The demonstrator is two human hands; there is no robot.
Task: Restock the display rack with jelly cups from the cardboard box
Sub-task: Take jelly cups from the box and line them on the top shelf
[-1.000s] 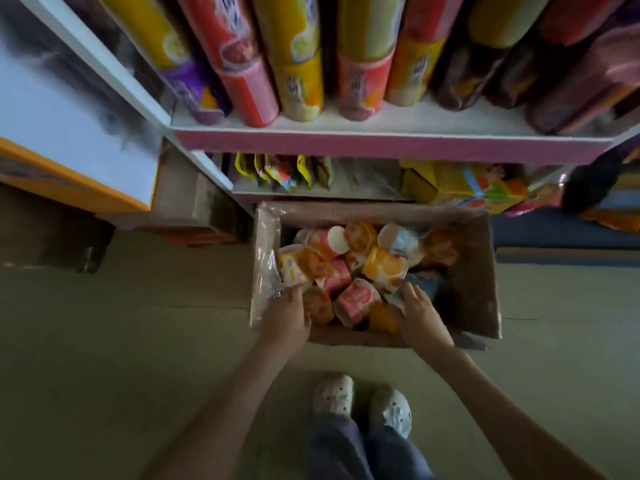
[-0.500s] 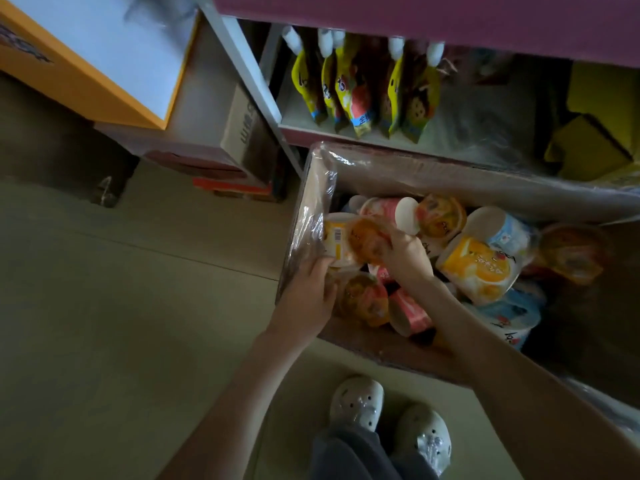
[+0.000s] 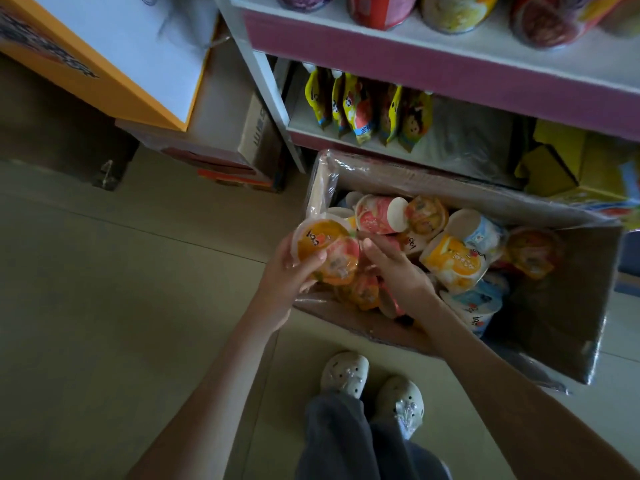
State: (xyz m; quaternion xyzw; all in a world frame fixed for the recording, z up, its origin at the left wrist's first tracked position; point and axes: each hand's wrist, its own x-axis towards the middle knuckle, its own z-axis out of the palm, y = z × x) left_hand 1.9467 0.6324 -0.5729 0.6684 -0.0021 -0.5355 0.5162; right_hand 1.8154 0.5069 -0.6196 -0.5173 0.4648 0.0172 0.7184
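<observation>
Curls fingers (image 3: 306, 266) of the left hand (image 3: 284, 282) round an orange jelly cup (image 3: 320, 237), with a second cup (image 3: 343, 263) pressed against it, over the box's 9 o'clock edge. Holds the right hand (image 3: 398, 271) just beside them at 3 o'clock, fingers (image 3: 372, 245) loosely apart, gripping nothing visible. Beyond, toward 2 o'clock: cardboard box (image 3: 554, 306) heaped with more jelly cups (image 3: 453, 261). Farthest, at 12 o'clock: display rack (image 3: 433, 69), yellow pouches (image 3: 360, 109) on the lower shelf.

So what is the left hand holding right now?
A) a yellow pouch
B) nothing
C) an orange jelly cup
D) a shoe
C: the left hand grips an orange jelly cup over the near-left corner of the cardboard box.
</observation>
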